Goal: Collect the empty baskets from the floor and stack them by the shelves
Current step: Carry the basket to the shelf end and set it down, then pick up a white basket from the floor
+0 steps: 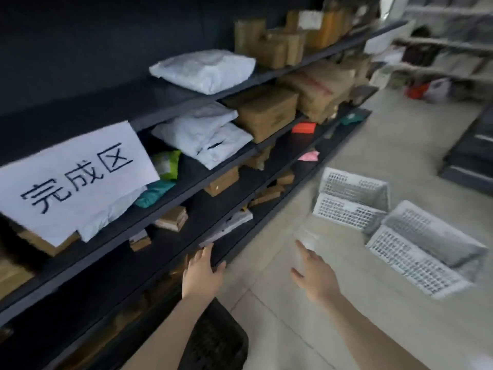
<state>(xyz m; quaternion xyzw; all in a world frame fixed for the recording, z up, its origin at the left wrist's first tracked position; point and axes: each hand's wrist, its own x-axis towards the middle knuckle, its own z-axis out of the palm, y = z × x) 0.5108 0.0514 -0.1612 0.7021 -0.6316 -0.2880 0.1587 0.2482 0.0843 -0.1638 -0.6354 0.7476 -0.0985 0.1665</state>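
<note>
We see our left hand (202, 273) spread empty, right hand (313, 273) likewise, two white baskets (352, 198) at two o'clock, seemingly tipped sideways.

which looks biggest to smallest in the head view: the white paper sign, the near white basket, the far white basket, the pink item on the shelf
1. white paper sign, though it hangs close to the camera, which inflates it
2. near white basket
3. far white basket, likely a similar basket seen further off
4. pink item, clearly smallest
</note>
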